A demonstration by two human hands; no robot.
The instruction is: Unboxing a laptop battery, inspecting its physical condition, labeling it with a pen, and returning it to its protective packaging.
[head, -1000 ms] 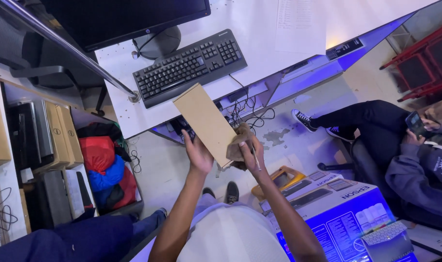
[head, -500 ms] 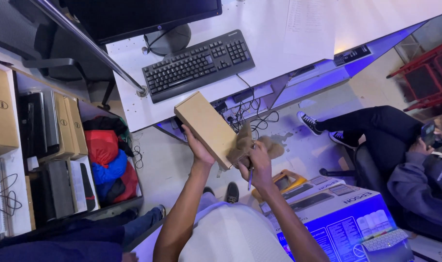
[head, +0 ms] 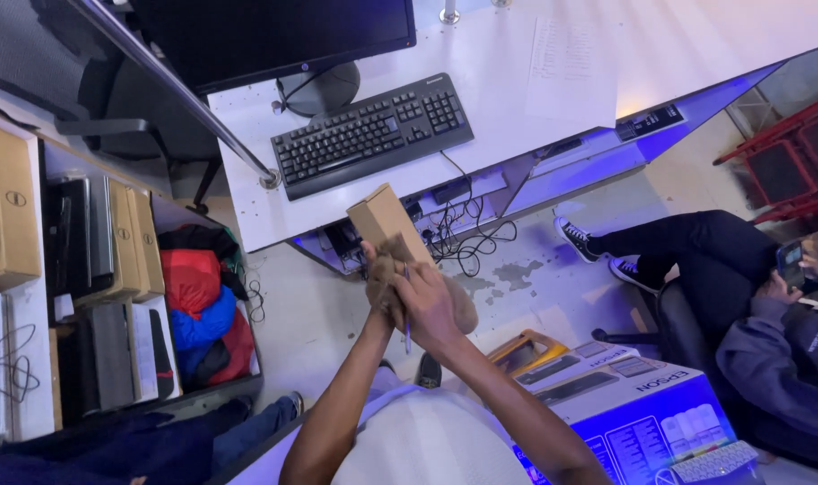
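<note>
Head view, centre of frame: both hands meet around a long tan cardboard box [head: 384, 218], tilted w/ its top end toward the upper left, held above the floor just in front of the worktop [head: 553, 81] edge. Left hand [head: 379, 269] grip closed on the box's lower part, mostly hidden behind the right hand. Right hand [head: 427, 301] grip wrapped over a brown crumpled wad [head: 467, 314], maybe paper or cloth, can't tell which, pressed against the box's lower end; a thin pen [head: 407, 334] also sticks down out of that grip.

Upper centre: black keyboard [head: 371, 133] on the white worktop, dark monitor [head: 274, 36] behind it, a sheet of paper [head: 575, 67] to the right. Cables [head: 467, 238] hang under the worktop edge.

Lower right: blue-and-white printer carton [head: 642, 413] on the floor, near the right forearm. Far right: another person seated [head: 750, 305], dark trousers, sneakers, holding a phone.

Left side: shelf w/ brown boxes [head: 14, 207] and dark flat devices; red and blue bags [head: 198, 296] in a bin beside it.
</note>
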